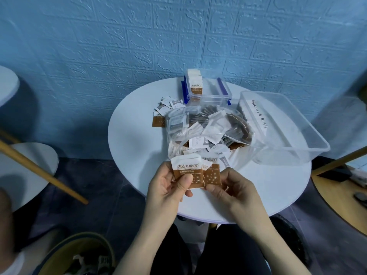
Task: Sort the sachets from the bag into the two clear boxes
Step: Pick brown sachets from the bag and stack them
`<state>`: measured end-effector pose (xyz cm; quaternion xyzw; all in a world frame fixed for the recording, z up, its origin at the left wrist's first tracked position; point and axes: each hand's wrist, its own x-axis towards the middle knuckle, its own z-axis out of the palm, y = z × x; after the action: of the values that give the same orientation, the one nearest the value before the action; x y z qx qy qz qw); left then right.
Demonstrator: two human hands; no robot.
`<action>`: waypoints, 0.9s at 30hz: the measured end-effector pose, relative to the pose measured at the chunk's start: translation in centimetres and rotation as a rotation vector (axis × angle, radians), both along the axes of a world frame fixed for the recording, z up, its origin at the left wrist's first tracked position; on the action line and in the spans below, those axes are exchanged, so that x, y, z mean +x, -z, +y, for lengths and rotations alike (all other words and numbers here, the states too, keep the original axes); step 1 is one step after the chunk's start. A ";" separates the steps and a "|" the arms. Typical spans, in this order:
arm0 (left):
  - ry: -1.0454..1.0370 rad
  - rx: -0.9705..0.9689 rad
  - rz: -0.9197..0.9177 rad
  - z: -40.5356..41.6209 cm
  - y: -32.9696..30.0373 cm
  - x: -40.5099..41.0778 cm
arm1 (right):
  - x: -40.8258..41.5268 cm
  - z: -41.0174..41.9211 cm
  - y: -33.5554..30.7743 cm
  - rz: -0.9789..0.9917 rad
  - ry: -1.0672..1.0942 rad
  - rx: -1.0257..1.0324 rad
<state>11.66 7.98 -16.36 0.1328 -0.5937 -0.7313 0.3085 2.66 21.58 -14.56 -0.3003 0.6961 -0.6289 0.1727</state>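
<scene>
My left hand [168,187] pinches a small stack of brown-and-white sachets [187,169] by its lower edge, thumb on the front. My right hand [232,187] pinches another brown-and-white sachet [213,173] just to the right, its edge tucked behind the stack. Both are held over the near side of the round white table [139,151]. Behind them lies the clear bag [208,126], full of mixed white and brown sachets. A small clear box with blue clips [210,94] at the back holds upright brown-and-white sachets. A larger clear box [282,128] sits tilted at the right.
Several loose sachets [164,112] lie on the table left of the bag. A wooden chair leg [39,169] slants at the left, another wooden rail [341,161] at the right. The blue textured wall stands close behind the table. My knees are under the near rim.
</scene>
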 end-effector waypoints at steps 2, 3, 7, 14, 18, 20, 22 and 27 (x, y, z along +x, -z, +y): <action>0.028 0.024 0.010 0.0 0.0 0.1 | 0.0 0.0 0.0 0.061 0.020 0.044; 0.052 0.041 0.010 0.0 0.1 0.2 | -0.1 0.0 0.0 0.082 0.017 0.055; 0.113 0.059 0.023 0.2 0.1 0.2 | -0.3 0.0 -0.1 0.228 -0.026 0.204; -0.050 -0.094 0.027 0.9 0.9 -0.2 | 0.0 0.3 -0.6 0.398 0.034 0.257; -0.005 -0.245 -0.105 0.8 1.3 0.2 | 0.0 0.0 -0.7 0.372 0.091 0.217; -0.067 -0.475 -0.200 0.3 1.4 0.3 | -0.1 -0.2 -0.7 0.334 0.092 0.201; -0.184 -0.748 -0.287 -0.2 1.5 0.4 | -0.2 -0.4 -0.8 0.262 0.070 0.146; -0.242 -0.881 -0.311 -0.9 1.2 0.9 | -0.1 -0.5 -0.5 0.067 0.011 0.040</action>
<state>12.52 7.05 -17.53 0.1656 -0.8663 -0.3405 0.3258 2.54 21.04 -14.08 -0.3138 0.7157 -0.6052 0.1518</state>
